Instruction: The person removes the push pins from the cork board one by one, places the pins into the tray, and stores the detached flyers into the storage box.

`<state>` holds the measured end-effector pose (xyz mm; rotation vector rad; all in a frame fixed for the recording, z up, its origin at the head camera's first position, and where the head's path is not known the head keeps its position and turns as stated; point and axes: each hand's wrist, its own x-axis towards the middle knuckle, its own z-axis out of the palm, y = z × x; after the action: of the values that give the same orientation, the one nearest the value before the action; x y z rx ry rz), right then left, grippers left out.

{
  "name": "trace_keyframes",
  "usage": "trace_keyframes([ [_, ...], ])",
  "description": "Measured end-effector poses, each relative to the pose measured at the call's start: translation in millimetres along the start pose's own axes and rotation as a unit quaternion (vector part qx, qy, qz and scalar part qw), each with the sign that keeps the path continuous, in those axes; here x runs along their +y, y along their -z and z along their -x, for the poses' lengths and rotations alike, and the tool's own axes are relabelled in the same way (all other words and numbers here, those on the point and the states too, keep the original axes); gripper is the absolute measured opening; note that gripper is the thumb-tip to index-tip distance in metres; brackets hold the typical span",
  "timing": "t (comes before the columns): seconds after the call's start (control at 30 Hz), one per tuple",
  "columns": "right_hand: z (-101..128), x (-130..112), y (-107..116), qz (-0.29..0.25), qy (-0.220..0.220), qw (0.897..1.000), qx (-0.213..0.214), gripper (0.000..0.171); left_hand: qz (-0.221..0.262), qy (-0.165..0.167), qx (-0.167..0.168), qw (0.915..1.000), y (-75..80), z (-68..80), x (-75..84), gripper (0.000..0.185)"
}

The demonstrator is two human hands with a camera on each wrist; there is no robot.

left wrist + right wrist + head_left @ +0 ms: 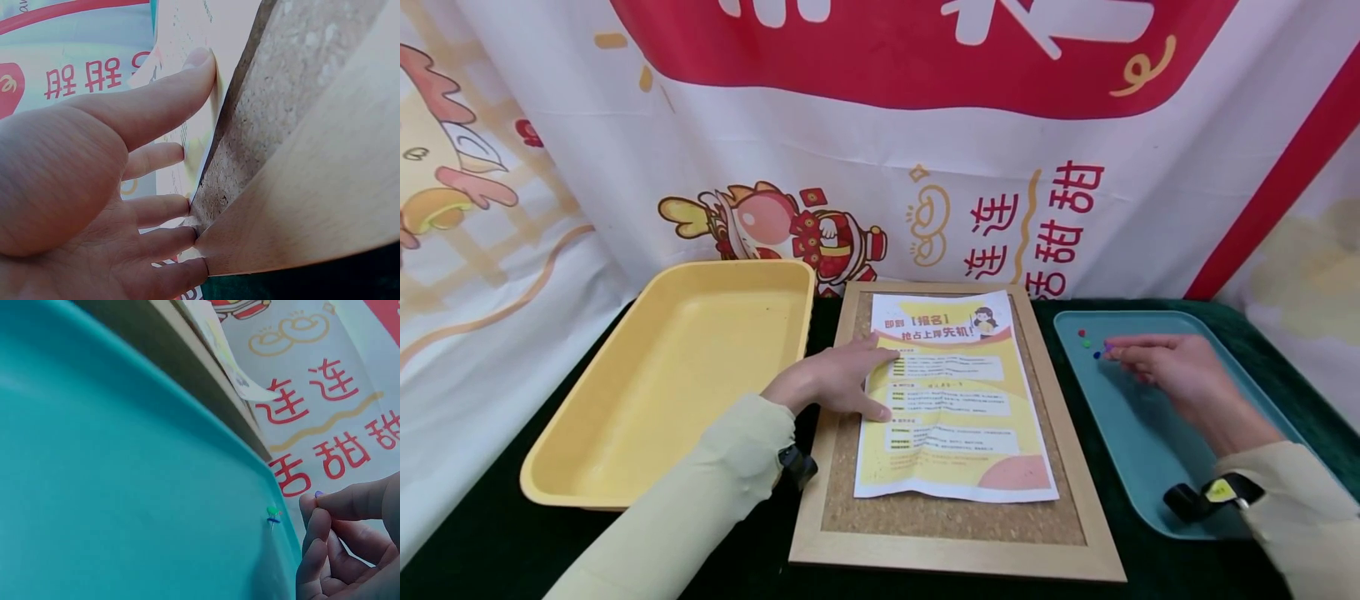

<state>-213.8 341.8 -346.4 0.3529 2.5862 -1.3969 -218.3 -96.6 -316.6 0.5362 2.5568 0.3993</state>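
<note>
A yellow printed sheet lies on a wood-framed cork board. My left hand rests on the sheet's left edge, thumb and fingers spread and fairly straight. Over the far left part of a blue-green tray, my right hand pinches a small purple push pin between thumb and index finger; its point is hidden. A red pin, a green pin and a blue pin lie in the tray close to those fingertips.
At the left stands a yellow tray with raised walls. Dark green cloth covers the table. A printed white and red banner hangs directly behind the board and trays.
</note>
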Motion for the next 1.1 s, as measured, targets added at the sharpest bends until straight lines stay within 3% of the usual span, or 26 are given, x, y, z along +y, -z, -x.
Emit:
trace_keyframes([
  [0.47, -12, 9, 8, 0.068, -0.018, 0.997, -0.021, 0.049, -0.001, -0.006, 0.000, 1.0000, 1.2, 1.1, 0.4, 0.088],
  [1.1, -14, 3, 7, 0.099, -0.032, 0.994, -0.037, 0.048, -0.008, -0.005, 0.003, 0.9999, -0.1, 0.6, 1.0, 0.087],
])
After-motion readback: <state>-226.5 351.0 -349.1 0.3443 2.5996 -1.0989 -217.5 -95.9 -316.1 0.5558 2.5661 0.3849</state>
